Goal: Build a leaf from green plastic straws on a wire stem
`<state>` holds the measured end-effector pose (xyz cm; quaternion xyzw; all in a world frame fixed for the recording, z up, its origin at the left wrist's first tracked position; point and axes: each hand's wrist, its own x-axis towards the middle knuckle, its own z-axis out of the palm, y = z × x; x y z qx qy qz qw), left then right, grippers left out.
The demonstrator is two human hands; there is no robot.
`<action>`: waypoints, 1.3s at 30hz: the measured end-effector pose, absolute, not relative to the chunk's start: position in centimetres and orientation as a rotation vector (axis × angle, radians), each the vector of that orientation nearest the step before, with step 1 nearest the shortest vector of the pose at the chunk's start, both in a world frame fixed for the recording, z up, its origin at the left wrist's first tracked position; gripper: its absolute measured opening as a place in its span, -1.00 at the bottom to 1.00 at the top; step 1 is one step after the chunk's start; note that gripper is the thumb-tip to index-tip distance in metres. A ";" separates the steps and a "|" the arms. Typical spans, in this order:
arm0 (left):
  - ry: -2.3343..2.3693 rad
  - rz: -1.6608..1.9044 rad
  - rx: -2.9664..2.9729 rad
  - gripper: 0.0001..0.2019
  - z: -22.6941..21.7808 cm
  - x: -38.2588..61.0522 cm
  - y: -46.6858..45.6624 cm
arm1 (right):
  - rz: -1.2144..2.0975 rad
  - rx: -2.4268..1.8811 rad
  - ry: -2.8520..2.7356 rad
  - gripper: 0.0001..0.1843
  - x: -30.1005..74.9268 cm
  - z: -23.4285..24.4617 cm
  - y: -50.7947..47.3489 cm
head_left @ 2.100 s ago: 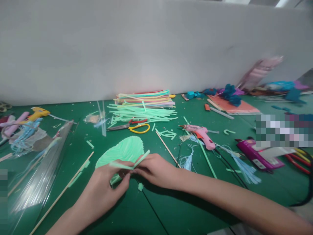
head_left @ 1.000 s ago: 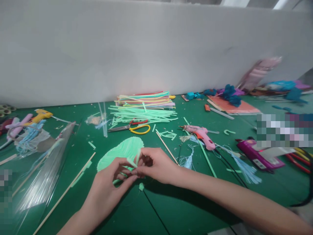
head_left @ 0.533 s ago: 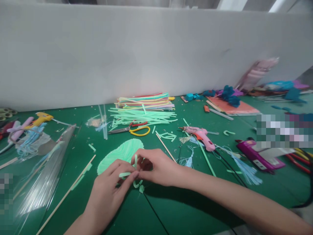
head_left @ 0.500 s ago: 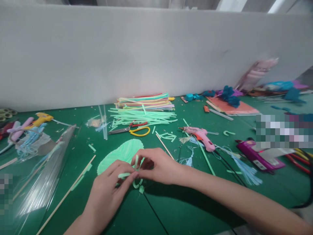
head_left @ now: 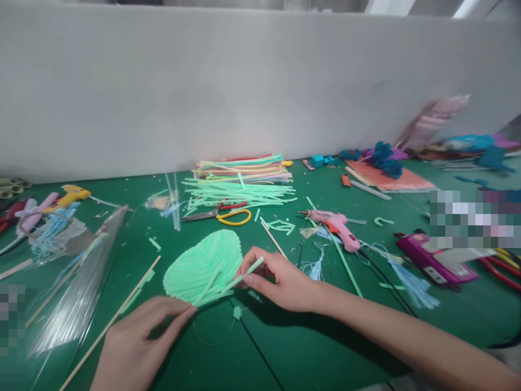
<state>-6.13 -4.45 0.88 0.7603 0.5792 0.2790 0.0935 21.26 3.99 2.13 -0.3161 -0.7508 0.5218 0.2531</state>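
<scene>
My left hand [head_left: 142, 334] pinches the joined ends of several light green pipe cleaners [head_left: 211, 296] between thumb and fingertips. At their other side, my right hand [head_left: 283, 279] has thumb and fingers closed on one strip, whose tip sticks out above the fingers. Other strips of the bunch spread loosely between the hands. Just behind them lies a flat, leaf-shaped green piece [head_left: 203, 258] built from rows of pipe cleaner. A small green knotted bit [head_left: 237, 312] on a thin thread rests on the table below the right hand.
Yellow-handled scissors [head_left: 220, 216] lie beyond the leaf, before a pile of green pipe cleaners [head_left: 240, 191]. To the right are a pink glue gun [head_left: 336, 225], blue tassels [head_left: 413, 285] and a purple device [head_left: 433, 258]. A wooden stick [head_left: 109, 323] and clear plastic sheets [head_left: 77, 304] lie left.
My hands were close together over a bent green pipe cleaner. They have moved apart, the left down and leftward, the right slightly rightward, and the strips are now stretched out between them.
</scene>
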 end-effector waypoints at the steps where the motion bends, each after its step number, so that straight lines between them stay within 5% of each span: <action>1: 1.706 0.802 2.392 -0.81 0.7 -6.3 -4.6 | 1.433 -0.866 -2.043 -0.88 21.2 2.2 3.9; 10: 1.627 0.504 2.862 -0.51 1.1 -2.2 -4.3 | 1.450 -0.839 -2.056 -0.89 19.5 3.1 3.3; 16: 1.673 0.549 2.464 -0.76 0.9 0.3 -3.0 | 1.420 -0.854 -1.954 -0.93 19.5 2.8 3.3; 21: 1.643 0.516 2.392 -0.73 1.1 0.0 -1.9 | 1.436 -0.872 -1.965 -0.93 20.3 2.4 3.9; 24: 1.710 0.397 2.490 -0.73 1.4 -0.2 -1.7 | 1.098 -0.856 -2.064 -0.94 21.0 3.2 4.6; 31: 1.843 0.036 2.639 -0.78 2.7 0.9 -1.5 | -0.313 -0.655 -2.563 -0.76 19.3 5.0 2.3; 39: 1.820 0.282 2.530 -0.72 1.7 -0.4 -1.8 | -0.268 -0.710 -2.857 -0.90 18.4 2.4 3.2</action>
